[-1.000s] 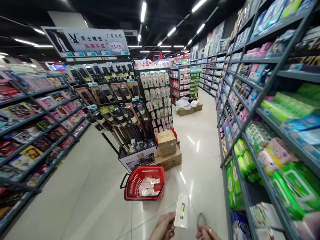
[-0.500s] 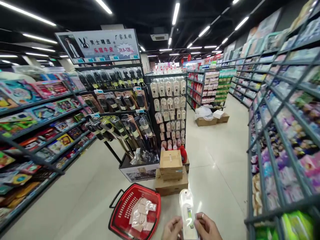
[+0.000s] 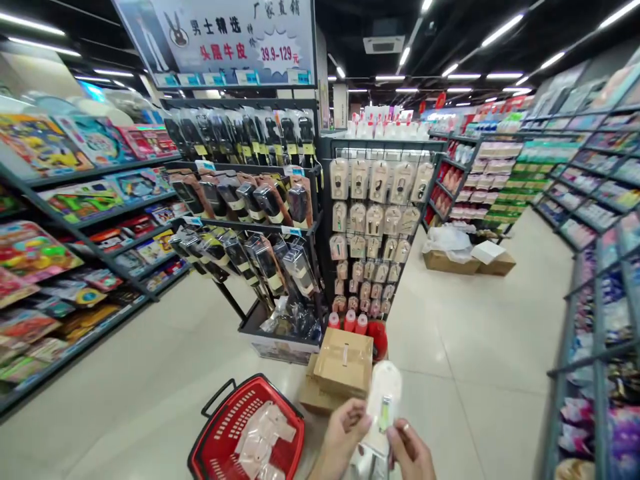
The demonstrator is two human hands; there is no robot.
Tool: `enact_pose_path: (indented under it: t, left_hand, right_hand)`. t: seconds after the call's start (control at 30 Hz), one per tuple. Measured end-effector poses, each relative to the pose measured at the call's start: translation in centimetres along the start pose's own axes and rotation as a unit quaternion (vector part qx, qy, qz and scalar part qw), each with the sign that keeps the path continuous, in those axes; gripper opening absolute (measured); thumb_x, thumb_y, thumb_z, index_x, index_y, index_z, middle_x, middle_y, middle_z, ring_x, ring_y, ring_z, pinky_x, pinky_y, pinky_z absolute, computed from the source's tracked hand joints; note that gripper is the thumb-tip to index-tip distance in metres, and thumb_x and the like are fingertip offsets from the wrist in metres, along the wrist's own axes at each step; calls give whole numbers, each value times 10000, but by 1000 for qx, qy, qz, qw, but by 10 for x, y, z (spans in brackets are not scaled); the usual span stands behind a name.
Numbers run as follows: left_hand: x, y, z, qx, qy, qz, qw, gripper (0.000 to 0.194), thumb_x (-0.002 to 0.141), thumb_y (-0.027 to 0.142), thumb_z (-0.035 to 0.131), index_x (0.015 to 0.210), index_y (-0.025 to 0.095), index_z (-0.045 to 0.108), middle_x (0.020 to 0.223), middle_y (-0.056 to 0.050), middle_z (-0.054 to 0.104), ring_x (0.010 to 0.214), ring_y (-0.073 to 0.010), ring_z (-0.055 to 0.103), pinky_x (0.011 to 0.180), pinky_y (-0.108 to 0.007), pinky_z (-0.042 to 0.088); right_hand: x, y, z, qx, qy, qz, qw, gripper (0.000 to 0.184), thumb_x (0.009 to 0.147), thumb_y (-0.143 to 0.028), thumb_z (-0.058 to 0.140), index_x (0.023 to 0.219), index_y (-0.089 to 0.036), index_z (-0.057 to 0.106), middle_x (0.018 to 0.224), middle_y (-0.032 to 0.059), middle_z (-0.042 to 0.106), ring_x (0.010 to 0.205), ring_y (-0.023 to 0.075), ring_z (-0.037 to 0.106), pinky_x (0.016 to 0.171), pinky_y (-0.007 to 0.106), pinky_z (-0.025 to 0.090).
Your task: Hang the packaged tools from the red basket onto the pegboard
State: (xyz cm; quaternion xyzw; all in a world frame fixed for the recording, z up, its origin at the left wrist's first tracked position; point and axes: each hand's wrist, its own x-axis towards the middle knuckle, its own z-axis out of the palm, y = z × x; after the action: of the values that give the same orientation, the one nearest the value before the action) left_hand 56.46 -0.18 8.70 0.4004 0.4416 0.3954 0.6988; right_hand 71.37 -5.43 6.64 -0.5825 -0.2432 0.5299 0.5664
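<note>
Between my two hands is a pale blister pack [image 3: 384,393] with a rounded top and a small green item in its middle. My left hand [image 3: 344,435] pinches its left side. On the lower right edge are the thumb and fingers of my right hand [image 3: 411,448], which wears a ring. More clear packaging, partly hidden, hangs below the pack between the hands. On the floor to the left stands a red shopping basket [image 3: 210,437] holding several similar pale packs [image 3: 263,437]. Ahead, a wire rack [image 3: 380,148] carries rows of like packs on hooks.
Cardboard boxes [image 3: 345,357] are stacked in front of the rack, beside red bottles [image 3: 349,323]. A belt display [image 3: 245,200] stands left of it. Toy shelves [image 3: 95,227] line the left side, and tall shelves [image 3: 600,287] the right. Further boxes [image 3: 453,261] lie on the aisle floor.
The view has come closer to the rack and turned slightly left. My hands have raised the pack, which now tilts a little to the right. Both hands keep their hold.
</note>
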Motion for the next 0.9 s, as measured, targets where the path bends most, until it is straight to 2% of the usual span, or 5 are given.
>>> enact_pose_path:
  t: [0.2, 0.33, 0.47, 0.7, 0.9]
  left_hand:
    - [46, 18, -11, -12, 125, 4, 992, 600, 671, 654, 896, 964, 149, 757, 879, -118, 743, 636, -174, 616, 467, -229, 434]
    - [71, 42, -2, 13, 218, 39, 975, 592, 626, 642, 924, 944, 166, 773, 911, -146, 758, 775, -266, 703, 540, -278, 515]
    - [88, 62, -7, -8, 283, 61, 957, 634, 575, 629, 953, 973, 164, 790, 921, -168, 774, 783, -291, 723, 581, -301, 532]
    - [139, 92, -45, -58, 236, 61, 968, 620, 612, 576, 953, 1033, 150, 792, 993, -151, 788, 708, -217, 681, 517, -234, 459]
    - [167, 142, -43, -46, 131, 82, 987, 481, 775, 454, 889, 1123, 136, 796, 1033, -141, 770, 819, -195, 659, 628, -225, 494]
  right_hand:
    - [94, -19, 25, -1, -176, 2, 984, 667, 724, -794, 781, 952, -168, 751, 678, 33, 661, 541, 145, 512, 484, 245, 377]
    - [143, -29, 42, 11, -240, -6, 971, 641, 717, -771, 801, 940, -172, 759, 803, 70, 730, 708, 208, 638, 669, 302, 521]
    - [172, -44, 66, -9, -302, 1, 953, 637, 753, -751, 782, 1022, -174, 770, 917, 99, 767, 856, 269, 702, 760, 332, 561]
    - [192, -62, 100, -16, -260, -32, 965, 586, 859, -688, 736, 1145, -177, 740, 948, 89, 743, 784, 215, 654, 619, 273, 485]
    - [183, -101, 95, -20, -179, -62, 982, 492, 886, -601, 758, 1143, -181, 729, 944, 74, 740, 810, 207, 639, 705, 306, 507]
